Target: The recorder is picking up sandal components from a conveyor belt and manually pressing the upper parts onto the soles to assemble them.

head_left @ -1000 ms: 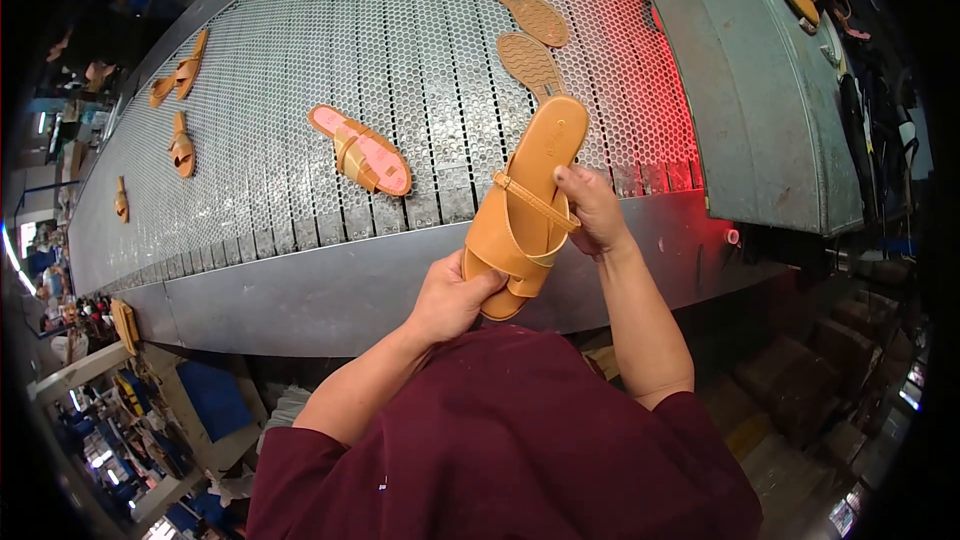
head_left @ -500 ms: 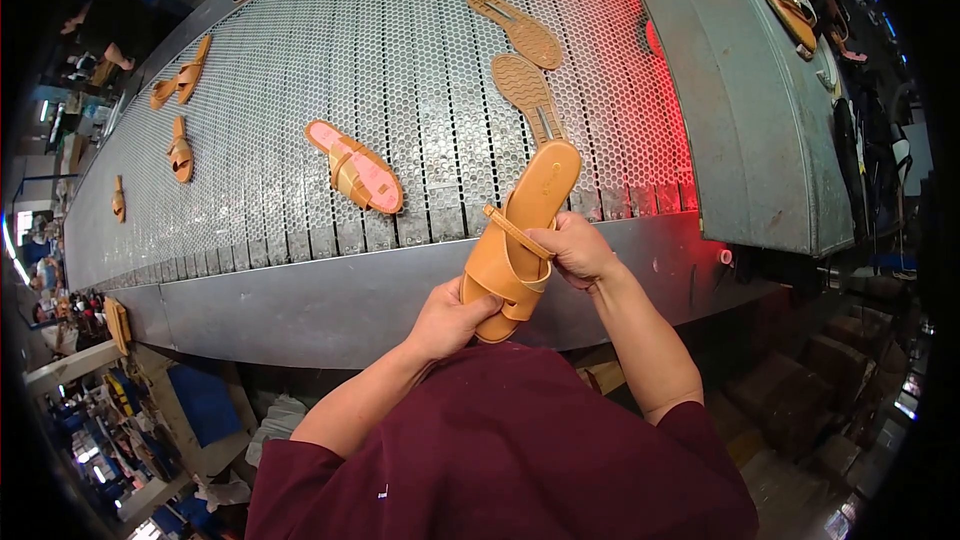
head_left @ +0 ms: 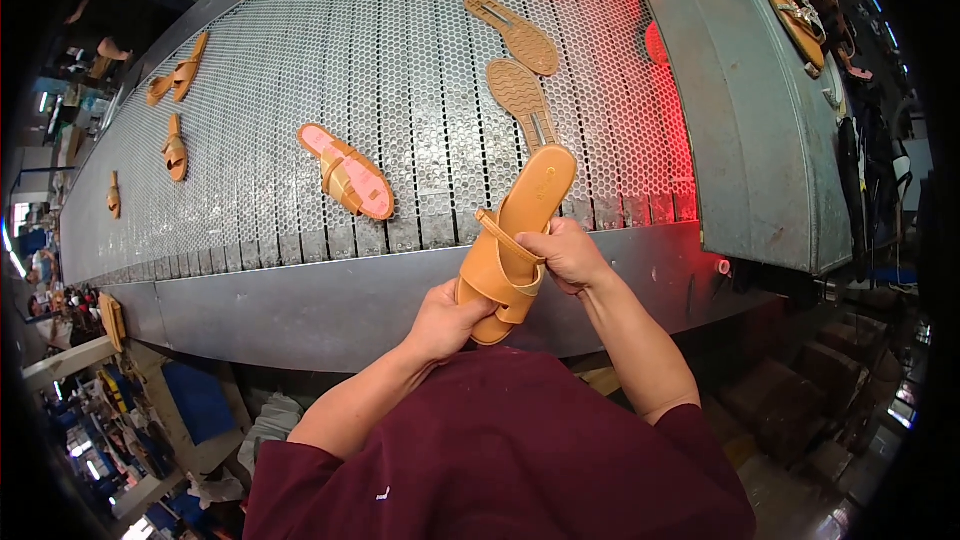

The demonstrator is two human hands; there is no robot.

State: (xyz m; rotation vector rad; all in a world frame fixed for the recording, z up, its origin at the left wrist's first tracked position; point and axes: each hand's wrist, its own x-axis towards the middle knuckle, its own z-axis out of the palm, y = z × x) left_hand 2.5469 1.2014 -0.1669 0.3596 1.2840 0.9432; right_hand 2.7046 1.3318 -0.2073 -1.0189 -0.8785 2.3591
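A tan slide sandal [head_left: 541, 185] is held between my two hands in front of my body, insole up and toe end toward me. My left hand [head_left: 447, 322] grips the toe end, its thumb pressed by the wide crossed strap. With my right hand [head_left: 568, 257] I pinch the strap at the sandal's right side, thumb across its edge. The fingers of both hands are partly hidden under the shoe. Just beyond its heel, a sandal lying sole up [head_left: 521, 100] rests on the metal mesh conveyor [head_left: 420, 140], and another upturned sandal [head_left: 515, 35] lies behind that one.
A pink-lined sandal [head_left: 346, 172] lies left of centre on the conveyor; several tan ones lie farther left. A grey metal housing [head_left: 755, 110] stands at the right, red light glowing beside it, sandals on top. The conveyor's smooth metal edge [head_left: 280, 305] runs before me.
Both hands keep their hold on the sandal, which shifts only slightly. The sandals on the conveyor appear a little farther left.
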